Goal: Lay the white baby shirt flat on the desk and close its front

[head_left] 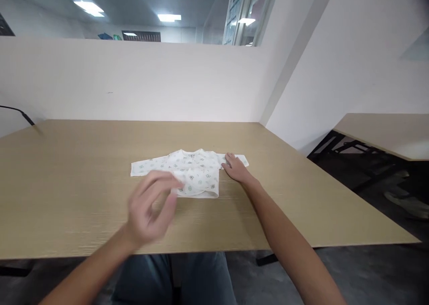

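Note:
A small white baby shirt [197, 175] with a scattered print lies spread out on the wooden table [83, 162], its long sleeves stretched to both sides and its neckline toward the wall. My right hand [235, 167] rests flat on the right sleeve, fingers extended. Above the table, in front of the shirt's lower left part, my left hand [152, 204] is raised and blurred. Its fingers curl toward the thumb with a gap between them, and nothing shows in it. Part of the shirt's lower left side is hidden behind this hand.
A low white wall [150, 79] with glass above borders the table's far edge. On the far left a black cable [25, 116] reaches the tabletop. Another table [392, 133] with dark legs stands at the right. My knees are below the near edge.

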